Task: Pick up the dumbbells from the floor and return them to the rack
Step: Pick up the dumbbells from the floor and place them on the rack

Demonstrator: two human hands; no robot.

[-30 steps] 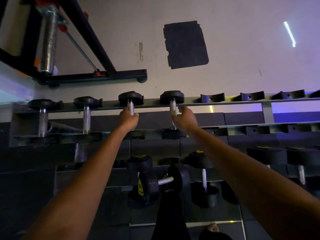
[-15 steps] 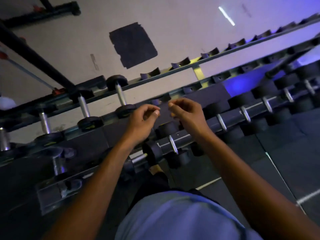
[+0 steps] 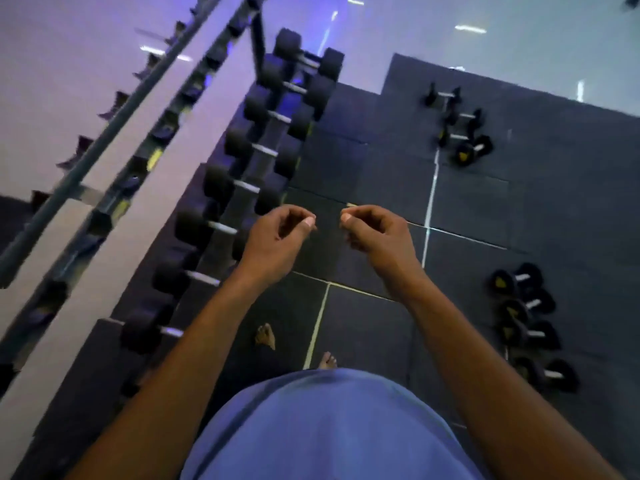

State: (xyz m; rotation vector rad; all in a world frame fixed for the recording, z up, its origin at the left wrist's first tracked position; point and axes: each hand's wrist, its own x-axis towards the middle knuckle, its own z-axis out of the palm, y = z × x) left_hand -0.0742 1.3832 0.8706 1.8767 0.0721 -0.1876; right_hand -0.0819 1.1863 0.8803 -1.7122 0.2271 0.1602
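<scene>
My left hand (image 3: 275, 239) and my right hand (image 3: 377, 237) hang side by side in front of me, fingers loosely curled and holding nothing. The dumbbell rack (image 3: 114, 188) runs diagonally along the left, its upper cradles bare and its lower tier lined with black dumbbells (image 3: 242, 183). On the dark floor mats, several black dumbbells (image 3: 530, 313) lie at the right, and a second group of dumbbells (image 3: 460, 129) lies further off at the upper right. Both hands are well away from either group.
My bare feet (image 3: 266, 336) stand on the rubber floor mats (image 3: 363, 174) beside the rack. My blue shirt (image 3: 329, 427) fills the bottom of the view. A pale floor (image 3: 502, 46) lies beyond the mats.
My hands have let go of the two dumbbells set on the rack's top tier and pulled back. My view has swung right, away from the rack toward the floor dumbbells.
</scene>
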